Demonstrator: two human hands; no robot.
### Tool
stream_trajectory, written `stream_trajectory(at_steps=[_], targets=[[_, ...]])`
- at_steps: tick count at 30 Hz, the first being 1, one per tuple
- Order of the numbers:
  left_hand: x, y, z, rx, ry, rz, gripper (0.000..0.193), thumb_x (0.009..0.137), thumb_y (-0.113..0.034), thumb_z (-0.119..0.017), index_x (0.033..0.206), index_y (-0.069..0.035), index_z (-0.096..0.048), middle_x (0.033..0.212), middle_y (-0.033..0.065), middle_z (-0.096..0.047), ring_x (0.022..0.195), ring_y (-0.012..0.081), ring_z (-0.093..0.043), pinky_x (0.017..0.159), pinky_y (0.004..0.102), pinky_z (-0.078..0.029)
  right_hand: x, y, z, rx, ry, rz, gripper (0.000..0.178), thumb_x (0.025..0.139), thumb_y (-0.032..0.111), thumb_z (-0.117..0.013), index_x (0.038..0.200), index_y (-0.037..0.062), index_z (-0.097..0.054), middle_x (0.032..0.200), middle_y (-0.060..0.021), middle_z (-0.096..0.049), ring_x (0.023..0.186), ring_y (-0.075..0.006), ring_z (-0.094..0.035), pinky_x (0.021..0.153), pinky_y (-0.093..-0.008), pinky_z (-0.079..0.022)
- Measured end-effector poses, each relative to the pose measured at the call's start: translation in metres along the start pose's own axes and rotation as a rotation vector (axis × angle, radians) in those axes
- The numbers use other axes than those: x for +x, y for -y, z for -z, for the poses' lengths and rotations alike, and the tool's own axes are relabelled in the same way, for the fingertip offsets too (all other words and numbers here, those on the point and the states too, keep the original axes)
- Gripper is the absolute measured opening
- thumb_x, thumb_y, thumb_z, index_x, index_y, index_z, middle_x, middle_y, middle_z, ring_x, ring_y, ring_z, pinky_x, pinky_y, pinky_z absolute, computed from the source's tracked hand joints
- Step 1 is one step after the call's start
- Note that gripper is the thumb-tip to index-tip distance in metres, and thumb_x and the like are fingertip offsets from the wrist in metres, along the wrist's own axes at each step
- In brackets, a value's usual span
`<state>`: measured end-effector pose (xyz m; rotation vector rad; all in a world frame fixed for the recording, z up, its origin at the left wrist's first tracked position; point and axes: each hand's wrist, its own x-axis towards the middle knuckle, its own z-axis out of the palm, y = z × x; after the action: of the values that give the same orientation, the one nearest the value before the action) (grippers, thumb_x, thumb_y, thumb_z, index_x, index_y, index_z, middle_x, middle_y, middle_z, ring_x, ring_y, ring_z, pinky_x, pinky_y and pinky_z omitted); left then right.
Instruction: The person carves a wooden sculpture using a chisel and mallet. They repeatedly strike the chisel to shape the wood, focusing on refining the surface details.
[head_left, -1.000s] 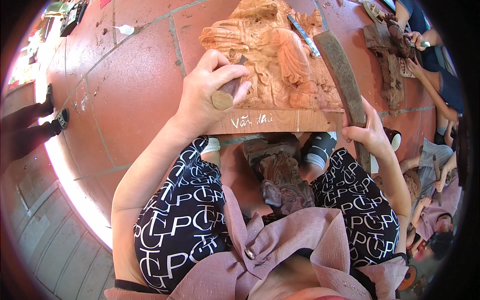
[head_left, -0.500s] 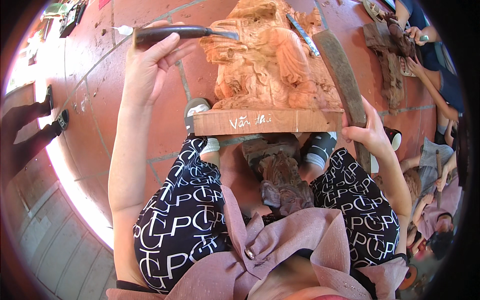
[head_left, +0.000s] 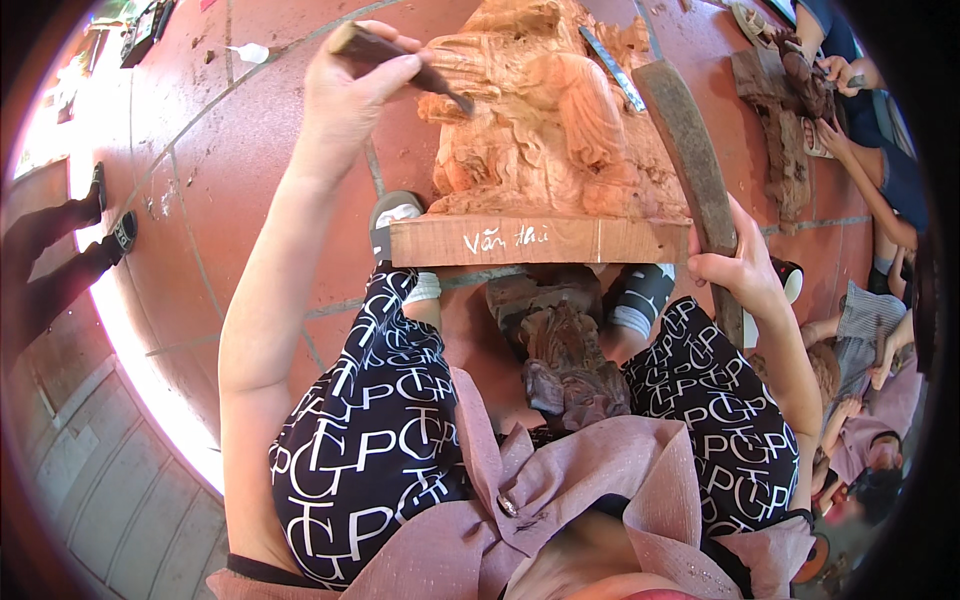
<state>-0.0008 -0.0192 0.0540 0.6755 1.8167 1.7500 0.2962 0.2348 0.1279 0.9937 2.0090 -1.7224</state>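
Observation:
A light reddish wooden carving (head_left: 545, 120) of a figure stands on its rectangular wooden base (head_left: 540, 240) on the red tiled floor in front of my knees. My left hand (head_left: 350, 95) is raised at the carving's left side, shut on a dark-handled chisel (head_left: 400, 65) whose tip points down and right at the carving's upper left edge. My right hand (head_left: 735, 265) grips the lower end of a long flat wooden mallet (head_left: 690, 165) that leans along the carving's right side.
A second chisel (head_left: 610, 70) lies on top of the carving. A dark carved piece (head_left: 560, 360) sits between my feet. Other people carve dark wood (head_left: 790, 120) at the right. Someone's dark shoes (head_left: 110, 235) stand at the left.
My left hand lifted the chisel off the carving's front, swung it up and left, then brought its tip back toward the carving's upper left. My right hand and the mallet stayed put.

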Motion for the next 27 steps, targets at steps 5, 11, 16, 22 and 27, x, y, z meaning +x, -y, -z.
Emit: stream_trajectory(at_steps=[5,11,16,22,27], targets=[[0.000,-0.020,0.014,0.000,0.058,-0.127,0.018,0.086,0.003,-0.066,0.102,-0.003,-0.060,0.105,0.0134,-0.070,0.101,0.0236,-0.069,0.086,0.0367,-0.059,0.000,0.002,0.001,0.006,0.011,-0.007,0.053,0.068,0.007,-0.067,0.119,-0.0015,-0.053,0.077,-0.0035,-0.058,0.067,-0.0114,-0.057,0.060,-0.0268,-0.048],[0.014,-0.002,0.007,-0.152,0.138,-0.047,0.028,0.084,0.004,-0.068,0.106,-0.006,-0.055,0.101,0.0107,-0.067,0.098,0.0235,-0.068,0.085,0.0388,-0.058,-0.004,0.005,0.006,0.119,0.047,-0.049,0.059,0.071,0.004,-0.065,0.128,-0.0013,-0.049,0.084,-0.0046,-0.058,0.068,-0.0109,-0.056,0.061,-0.0261,-0.047],[0.023,0.000,0.007,-0.125,0.107,0.005,0.032,0.078,0.007,-0.071,0.101,-0.007,-0.055,0.094,0.0068,-0.067,0.093,0.0211,-0.068,0.083,0.0368,-0.057,0.002,0.028,0.013,-0.060,0.104,0.061,0.068,0.074,0.004,-0.064,0.138,-0.0016,-0.043,0.088,-0.0030,-0.057,0.076,-0.0102,-0.056,0.068,-0.0266,-0.048],[0.037,-0.018,-0.006,-0.019,0.209,0.066,0.033,0.076,0.008,-0.072,0.099,-0.007,-0.054,0.094,0.0062,-0.066,0.091,0.0200,-0.068,0.082,0.0349,-0.056,0.048,0.071,0.024,-0.409,0.106,0.519,0.071,0.075,0.006,-0.068,0.141,0.0014,-0.044,0.094,0.0001,-0.056,0.085,-0.0080,-0.053,0.075,-0.0241,-0.046],[0.060,-0.017,-0.013,-0.040,0.286,0.090,0.035,0.073,0.009,-0.071,0.099,-0.008,-0.053,0.092,0.0057,-0.065,0.089,0.0196,-0.069,0.079,0.0351,-0.057,0.095,0.137,0.030,-0.798,-0.089,0.836,0.079,0.071,0.002,-0.063,0.146,0.0016,-0.036,0.124,-0.0153,-0.055,0.112,-0.0247,-0.054,0.096,-0.0336,-0.042]])
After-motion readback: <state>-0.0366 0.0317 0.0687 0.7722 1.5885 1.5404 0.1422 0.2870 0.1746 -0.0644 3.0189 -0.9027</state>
